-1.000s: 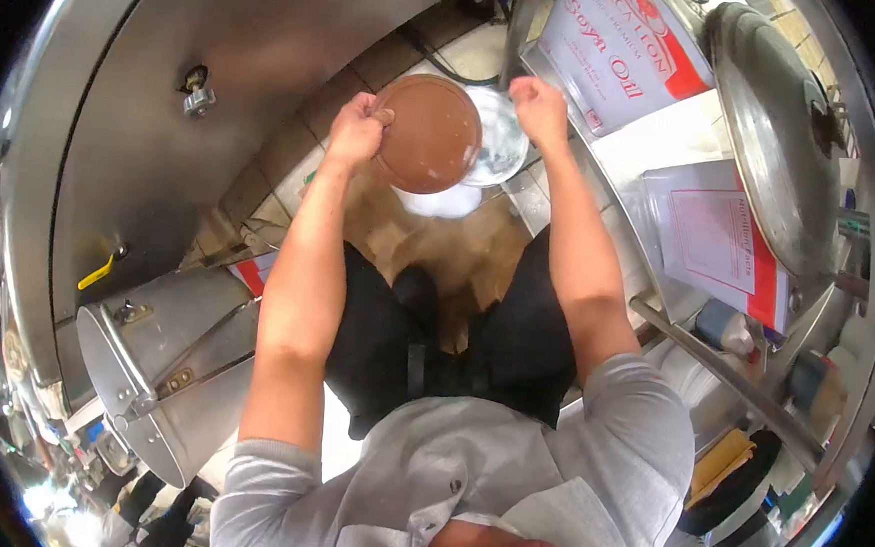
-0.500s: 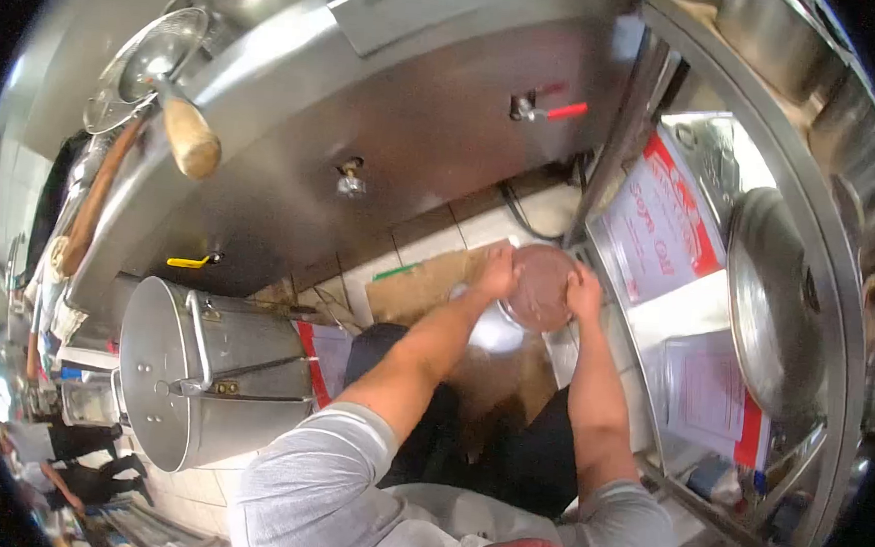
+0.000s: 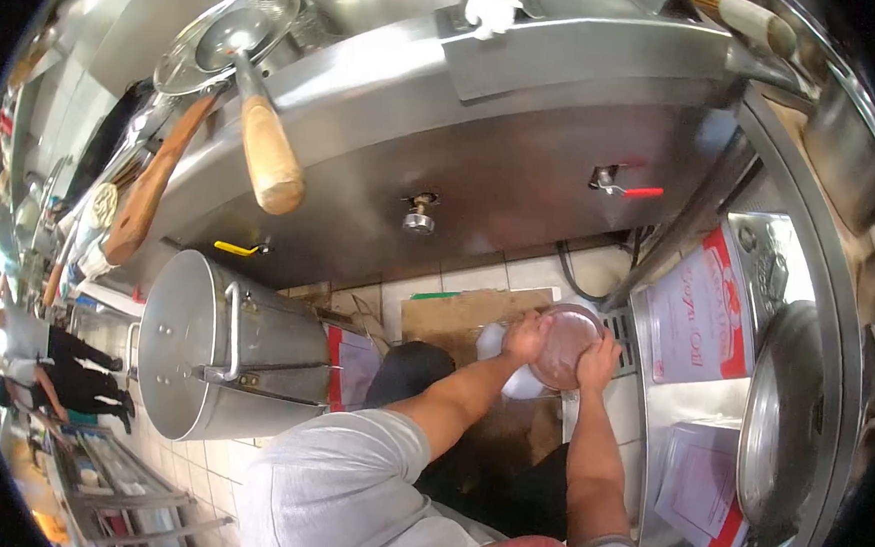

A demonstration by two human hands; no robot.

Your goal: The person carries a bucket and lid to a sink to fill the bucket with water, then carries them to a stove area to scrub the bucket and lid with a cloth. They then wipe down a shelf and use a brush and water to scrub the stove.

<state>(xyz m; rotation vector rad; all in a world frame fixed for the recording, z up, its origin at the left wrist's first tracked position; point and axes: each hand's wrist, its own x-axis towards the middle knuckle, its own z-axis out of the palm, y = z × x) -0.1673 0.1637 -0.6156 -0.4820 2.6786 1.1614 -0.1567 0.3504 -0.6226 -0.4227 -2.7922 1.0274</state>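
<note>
Just right of the frame's centre, the left hand (image 3: 526,337) and right hand (image 3: 598,364) gripped opposite edges of a round brownish container (image 3: 565,346). It looked like thin, stiff plastic: light, probably slick, best held by its rim. Behind it lay flat cardboard (image 3: 460,315), and further left a smooth steel stockpot (image 3: 214,360).

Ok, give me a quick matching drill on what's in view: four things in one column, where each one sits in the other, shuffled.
Things
1. brown round tub
2. big steel pot
3. soya oil tin
4. wooden-handled skimmer

Places
A. on top of the steel range, handle jutting over its edge
B. on the floor tiles, to the person's left
C. between the left hand and the right hand
D. on the right, next to a large steel lid

Pairs: 1-C, 2-B, 3-D, 4-A
</note>
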